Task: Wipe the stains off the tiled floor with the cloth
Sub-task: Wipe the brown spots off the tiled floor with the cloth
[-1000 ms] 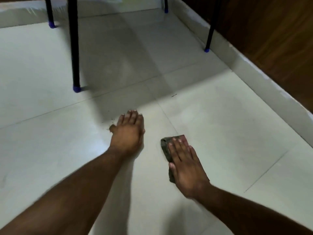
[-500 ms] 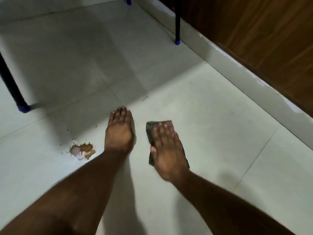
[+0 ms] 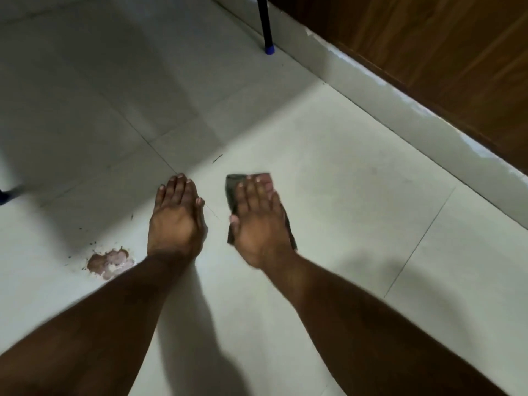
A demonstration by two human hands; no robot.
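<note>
Cloth [image 3: 232,187] mostly hidden under flat right hand [image 3: 261,224]; left hand [image 3: 177,221] flat, holding nothing, forearm overlapping stain [image 3: 110,262].

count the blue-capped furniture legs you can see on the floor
2. One black leg with a blue cap stands at the top, close to the pale skirting. A second blue cap just shows at the left edge, blurred. Others may lie outside the view.

Left hand [image 3: 175,221] flat on tiled floor [image 3: 343,195], frame centre. Right hand [image 3: 261,224] just right of it, flat on cloth [image 3: 235,185]. Stain [image 3: 110,262] lower left, beside left forearm. Chair leg [image 3: 265,27] top centre, near skirting [image 3: 400,110] along upper right.
</note>
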